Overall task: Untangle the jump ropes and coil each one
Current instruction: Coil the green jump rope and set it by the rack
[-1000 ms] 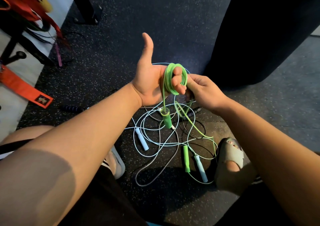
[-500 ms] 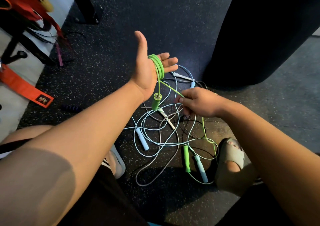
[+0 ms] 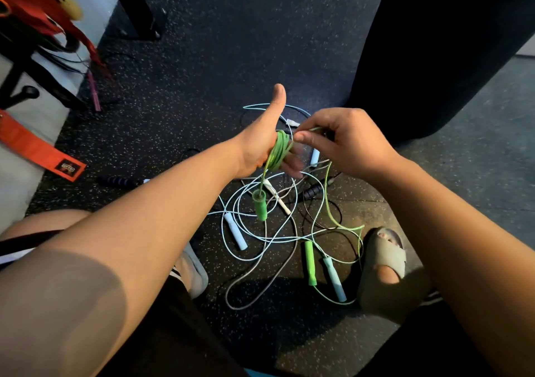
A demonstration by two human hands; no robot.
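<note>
Several turns of a green jump rope (image 3: 279,151) are wound round the fingers of my left hand (image 3: 262,145), whose thumb sticks up. One green handle (image 3: 259,205) dangles below that hand. My right hand (image 3: 344,142) pinches the green cord just right of the coil; from there the cord drops to the floor and runs to the second green handle (image 3: 310,262). Under both hands, light blue ropes (image 3: 246,232) with pale blue handles (image 3: 236,231) lie tangled with a black rope (image 3: 312,191) on the speckled floor.
A large black punching bag (image 3: 434,52) stands at the right. Red and orange straps (image 3: 37,151) and a black stand (image 3: 17,93) are at the left. A purple handle (image 3: 118,181) lies left of the tangle. My sandalled feet (image 3: 382,266) flank the pile.
My right hand rose from the tangle up to the left hand's fingers, carrying the green cord around them. The left hand turned so its thumb points up; the hanging handle swung lower.
</note>
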